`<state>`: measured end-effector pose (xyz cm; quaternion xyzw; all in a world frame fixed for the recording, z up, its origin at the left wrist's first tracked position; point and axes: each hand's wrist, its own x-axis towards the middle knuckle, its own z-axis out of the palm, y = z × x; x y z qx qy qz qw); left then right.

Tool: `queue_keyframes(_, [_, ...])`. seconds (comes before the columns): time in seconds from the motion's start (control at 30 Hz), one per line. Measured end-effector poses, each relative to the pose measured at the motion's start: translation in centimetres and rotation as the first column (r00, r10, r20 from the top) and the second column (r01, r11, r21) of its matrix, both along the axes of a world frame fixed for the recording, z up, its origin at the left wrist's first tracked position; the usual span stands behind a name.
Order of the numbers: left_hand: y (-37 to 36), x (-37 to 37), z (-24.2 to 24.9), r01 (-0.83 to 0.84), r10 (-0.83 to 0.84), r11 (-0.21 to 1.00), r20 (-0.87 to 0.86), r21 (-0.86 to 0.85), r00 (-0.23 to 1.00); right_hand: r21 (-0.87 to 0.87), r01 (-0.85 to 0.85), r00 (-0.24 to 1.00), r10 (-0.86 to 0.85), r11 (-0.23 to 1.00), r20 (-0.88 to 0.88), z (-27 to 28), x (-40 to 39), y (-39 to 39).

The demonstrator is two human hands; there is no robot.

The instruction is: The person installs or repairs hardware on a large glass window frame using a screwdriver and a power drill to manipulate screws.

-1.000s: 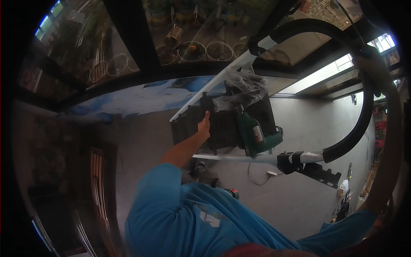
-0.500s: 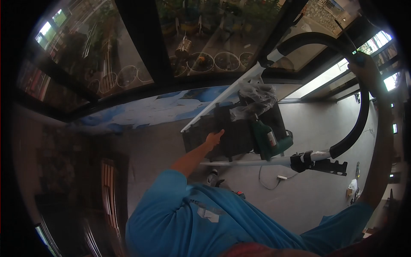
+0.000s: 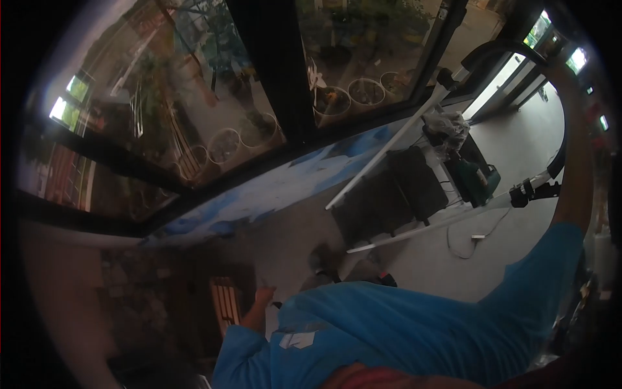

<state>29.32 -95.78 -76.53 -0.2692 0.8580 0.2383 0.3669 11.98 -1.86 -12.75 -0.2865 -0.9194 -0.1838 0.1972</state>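
My right hand (image 3: 552, 70), dark and blurred at the upper right, is closed round the curved black handle (image 3: 499, 47) of a cart with white side bars (image 3: 395, 146). Black panels (image 3: 372, 207) lie between the bars. Near the handle end, the cart bears a green bottle-like container (image 3: 472, 178) and a crumpled clear plastic bag (image 3: 448, 129). My left hand (image 3: 264, 295) hangs low on the left, away from the cart, with its fingers loosely apart and nothing visible in them.
Tall dark-framed windows (image 3: 275, 65) run along the far side, with round pots beyond the glass. Below them is a blue and white wall panel (image 3: 278, 185). A cable with a white block (image 3: 478, 237) lies on the floor. A slatted wooden item (image 3: 225, 301) stands at lower left.
My left hand has moved from over the cart's black panels down and left, away from it. The view has shifted, so the cart appears farther right. My right hand stays at the handle.
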Motion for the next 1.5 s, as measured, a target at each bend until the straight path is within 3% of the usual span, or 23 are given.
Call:
queue_keyframes(0.03, [-5.9, 0.8, -3.5, -0.210, 0.207, 0.963, 0.036, 0.166, 0.978, 0.063, -0.036, 0.999, 0.038, 0.997, -0.022, -0.5, -0.1, 1.2])
queue_keyframes(0.1, [-9.3, -0.9, 1.4, -0.099, 0.102, 0.994, -0.131, 0.037, 0.986, 0.124, -0.019, 0.997, 0.029, 0.992, -0.078, -1.2, -0.5, 2.6])
queue_keyframes(0.2, [-8.4, -7.1, 5.1, 0.029, -0.016, 0.999, -0.366, 0.030, 0.930, 0.062, 0.063, 0.994, -0.057, 0.996, -0.097, -1.4, -0.1, 1.2])
queue_keyframes(0.27, [-4.9, -14.3, 6.9, 0.121, -0.113, 0.992, -0.490, -0.016, 0.864, 0.051, 0.082, 0.989, -0.075, 0.995, -0.125, -0.9, -0.1, -0.7])
queue_keyframes(0.3, [-2.0, -18.3, 8.4, 0.204, -0.136, 0.978, -0.626, 0.038, 0.768, 0.059, 0.083, 0.985, -0.073, 0.995, -0.156, -0.9, 0.1, -1.7])
queue_keyframes(0.33, [0.9, -22.8, 8.9, 0.219, -0.029, 0.960, -0.714, 0.176, 0.699, 0.114, 0.058, 0.978, -0.034, 0.992, -0.204, -1.2, 0.1, -1.1])
queue_keyframes(0.37, [7.2, -25.1, 15.8, 0.235, 0.034, 0.936, -0.729, 0.264, 0.684, 0.039, 0.073, 0.981, -0.065, 0.997, -0.185, -1.1, -0.2, -1.3])
queue_keyframes(0.4, [9.7, -29.6, 15.9, 0.362, -0.010, 0.897, -0.810, 0.251, 0.587, -0.032, 0.093, 0.982, -0.097, 0.995, -0.164, -0.7, -0.2, -1.4])
queue_keyframes(0.43, [13.8, -31.9, 19.8, 0.422, 0.038, 0.854, -0.846, 0.303, 0.531, -0.036, 0.090, 0.980, -0.095, 0.995, -0.175, -0.6, -0.2, -1.5])
queue_keyframes(0.47, [17.6, -33.3, 24.9, 0.491, -0.023, 0.839, -0.886, 0.235, 0.463, -0.046, 0.100, 0.981, -0.107, 0.994, -0.165, -0.6, -0.1, -1.6])
queue_keyframes(0.53, [22.5, -37.3, 28.6, 0.565, -0.020, 0.807, -0.948, 0.171, 0.316, -0.048, 0.104, 0.980, -0.111, 0.993, -0.167, -0.2, -0.2, -1.8])
queue_keyframes(0.6, [25.7, -40.9, 29.7, 0.547, -0.062, 0.836, -0.981, 0.049, 0.184, -0.066, 0.121, 0.971, -0.132, 0.990, -0.200, -0.7, -0.1, -0.6])
queue_keyframes(0.73, [30.3, -43.0, 30.2, 0.510, 0.006, 0.858, -0.994, 0.063, 0.113, -0.027, 0.032, 0.977, -0.037, 0.999, -0.210, -1.2, 0.6, 0.6])
queue_keyframes(0.8, [31.6, -43.2, 29.1, 0.350, -0.053, 0.936, -0.998, -0.039, 0.028, -0.023, -0.045, 0.950, 0.036, 0.999, -0.309, -2.5, 0.7, 3.2])
queue_keyframes(0.9, [33.0, -43.2, 29.4, 0.266, -0.033, 0.964, -0.997, -0.013, 0.068, -0.038, -0.139, 0.923, 0.116, 0.989, -0.366, -3.1, 0.5, 4.9])
queue_keyframes(1.03, [33.8, -42.8, 29.8, 0.206, 0.029, 0.978, -1.000, 0.029, 0.002, 0.006, -0.158, 0.915, 0.148, 0.987, -0.375, -4.2, 0.3, 4.1])
queue_keyframes(1.17, [34.8, -42.9, 30.2, 0.180, 0.068, 0.980, -0.992, 0.086, 0.104, 0.061, -0.119, 0.922, 0.134, 0.991, -0.363, -3.0, 1.0, 1.8])
queue_keyframes(1.23, [34.7, -43.0, 29.8, 0.158, 0.011, 0.987, -0.992, 0.031, 0.127, -0.054, -0.119, 0.930, 0.092, 0.991, -0.356, -2.4, 1.0, -0.5])
queue_keyframes(1.33, [35.4, -42.7, 29.9, 0.163, 0.140, 0.972, -0.973, 0.171, 0.183, -0.127, -0.123, 0.948, 0.078, 0.984, -0.309, -0.9, 0.8, -3.1])
queue_keyframes(1.4, [36.5, -42.1, 30.1, 0.089, 0.144, 0.982, -0.968, 0.165, 0.205, -0.106, -0.083, 0.981, 0.063, 0.991, -0.183, -0.5, 1.1, -3.2])
queue_keyframes(1.47, [37.8, -42.3, 28.4, 0.044, 0.124, 0.990, -0.980, 0.132, 0.154, -0.075, -0.082, 0.974, 0.063, 0.994, -0.220, -0.4, 1.0, -3.6])
queue_keyframes(1.5, [38.6, -42.7, 27.4, -0.016, 0.082, 0.997, -0.983, 0.081, 0.165, -0.096, -0.005, 0.988, -0.009, 0.995, -0.152, -0.2, 1.0, -3.5])
